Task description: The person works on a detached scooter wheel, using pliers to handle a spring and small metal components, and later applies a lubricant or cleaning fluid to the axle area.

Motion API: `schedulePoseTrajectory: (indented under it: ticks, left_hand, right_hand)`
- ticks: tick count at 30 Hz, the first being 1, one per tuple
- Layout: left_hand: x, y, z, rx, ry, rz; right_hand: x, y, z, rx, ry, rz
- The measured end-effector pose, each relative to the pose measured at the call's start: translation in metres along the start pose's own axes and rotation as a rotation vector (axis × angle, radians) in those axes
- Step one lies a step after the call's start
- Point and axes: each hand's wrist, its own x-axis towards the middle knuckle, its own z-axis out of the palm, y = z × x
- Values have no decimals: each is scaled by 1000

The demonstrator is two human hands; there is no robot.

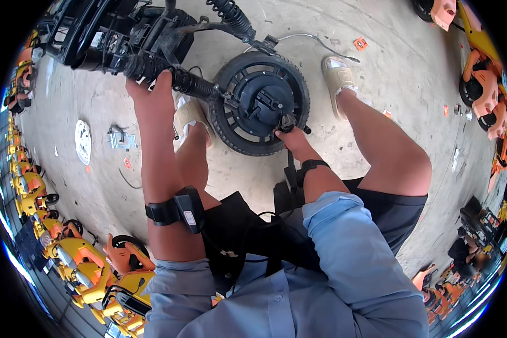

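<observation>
A black wheel (259, 104) with a knobbed tyre and a spoked hub lies on its side on the floor between my feet. From the frame above it, a black coil-spring shock absorber (191, 83) slants down to the hub. My left hand (152, 93) is wrapped round the upper end of this shock absorber; part of its fingers is hidden. At the wheel's near right side, my right hand (292, 138) is closed on a small dark metal piece (287, 121), whose exact kind I cannot make out.
A black vehicle frame (107, 39) fills the upper left. A grey cable (315, 37) curves out beyond the wheel. A white plate (83, 142) and a metal bracket (121, 138) lie at left. Yellow and orange scooters (84, 262) line both sides; a person (465, 250) is at far right.
</observation>
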Motion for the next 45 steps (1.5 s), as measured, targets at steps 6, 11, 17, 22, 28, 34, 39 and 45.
schedulePoseTrajectory:
  ticks: [6, 11, 17, 22, 28, 34, 39, 45]
  left_hand:
    - [2, -1, 2, -38, -89, 57]
    - [3, -5, -1, -54, -83, 147]
    - [-4, 9, -6, -106, -89, 9]
    - [-17, 7, -1, -357, 65, -143]
    - [-43, -85, 8, -373, -22, -643]
    - [-88, -253, 39, 544, -273, -378]
    - [-163, -271, 44, 216, -576, -939]
    - [-164, -260, 45, -99, -511, -1103]
  right_hand:
    - [-25, 17, -30, -24, -59, 60]
    - [-38, 21, -29, -3, -24, 74]
    - [-57, 11, -42, -41, 3, 202]
    - [-61, 10, -43, -27, 50, 271]
    - [-58, 7, -20, 82, 130, 121]
    - [-54, -4, -3, 79, 62, 28]
    - [-58, -8, -2, 72, 89, 14]
    - [-59, -3, -3, 71, 81, 40]
